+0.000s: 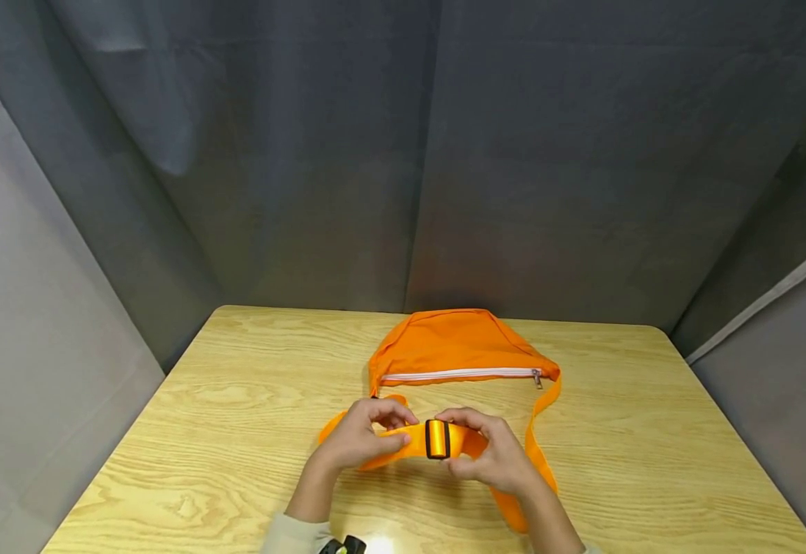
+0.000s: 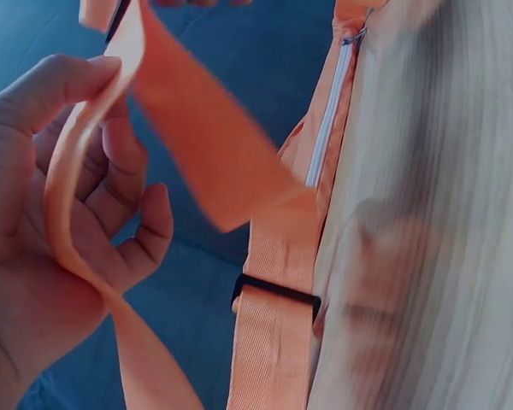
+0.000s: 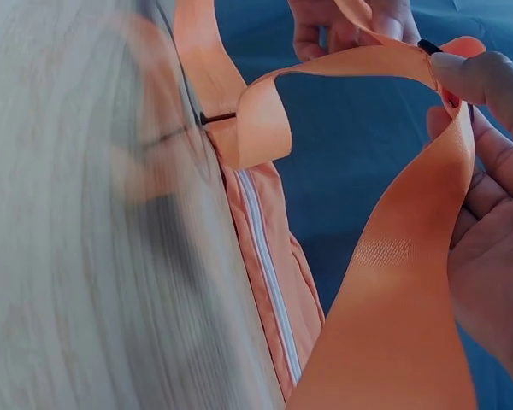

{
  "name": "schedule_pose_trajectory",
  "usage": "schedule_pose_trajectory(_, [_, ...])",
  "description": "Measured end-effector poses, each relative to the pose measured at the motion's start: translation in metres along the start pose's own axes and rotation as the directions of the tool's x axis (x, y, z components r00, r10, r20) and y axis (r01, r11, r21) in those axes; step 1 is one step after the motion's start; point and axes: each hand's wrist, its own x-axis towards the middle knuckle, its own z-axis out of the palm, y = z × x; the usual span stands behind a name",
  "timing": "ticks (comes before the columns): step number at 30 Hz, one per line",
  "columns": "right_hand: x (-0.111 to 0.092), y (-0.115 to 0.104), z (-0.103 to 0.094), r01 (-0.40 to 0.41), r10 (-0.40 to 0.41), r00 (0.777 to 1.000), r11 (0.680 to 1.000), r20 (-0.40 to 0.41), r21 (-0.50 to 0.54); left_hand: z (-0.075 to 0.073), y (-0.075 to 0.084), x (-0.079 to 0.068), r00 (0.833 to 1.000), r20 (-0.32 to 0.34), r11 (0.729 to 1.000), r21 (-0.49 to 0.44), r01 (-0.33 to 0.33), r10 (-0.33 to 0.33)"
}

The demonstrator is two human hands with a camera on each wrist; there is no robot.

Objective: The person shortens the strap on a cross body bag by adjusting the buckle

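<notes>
At the far left of the work, a loop of orange webbing (image 1: 332,427) bends out from behind the person's left hand (image 1: 356,437). That hand pinches the orange strap (image 1: 414,441) between thumb and index finger; the left wrist view shows its other fingers curled loosely behind the band. In the same view a black strap ring (image 2: 275,292) sits on another length of webbing, close to the bag's left end.

Just right of the left fingertips, and apart from them, stands the black slide buckle (image 1: 428,439), threaded on the strap and held up above the wooden table (image 1: 251,431). Its long axis runs across the band, roughly upright in the head view, while the strap runs sideways from hand to hand. Beyond it, the orange waist bag (image 1: 454,342) lies on the table, its white zipper (image 1: 454,375) facing the person.

The right hand (image 1: 504,462) is the nearer one: index finger above and thumb below, it pinches the strap at the buckle's right edge, touching the frame. Farther right, past the metal zipper pull (image 1: 537,378), a strap length (image 1: 543,454) trails from the bag's right end toward the person, passing behind the right wrist.
</notes>
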Motion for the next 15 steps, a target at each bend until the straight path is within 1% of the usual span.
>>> schedule_pose_trajectory(5, [-0.0004,0.0029,-0.0024,-0.004,0.004,1.000,1.000,-0.013,0.002,-0.0032,-0.0001,-0.0026,1.000,-0.011,1.000,-0.001,0.027,-0.027])
schedule_pose_trajectory(9, [0.0000,0.0024,-0.0020,-0.003,0.003,1.000,1.000,-0.023,-0.006,-0.0022,0.0009,-0.0007,0.999,-0.006,0.999,0.002,0.047,-0.047])
schedule_pose_trajectory(12, [0.0006,0.0016,-0.0008,0.003,-0.003,1.000,1.000,-0.023,0.004,-0.0002,0.0022,0.0020,0.999,0.003,0.999,0.012,0.043,-0.043])
schedule_pose_trajectory(15, [0.0013,0.0014,0.0006,0.004,-0.004,1.000,1.000,-0.015,0.013,0.0009,0.0025,0.0031,1.000,0.007,1.000,0.018,0.021,-0.021])
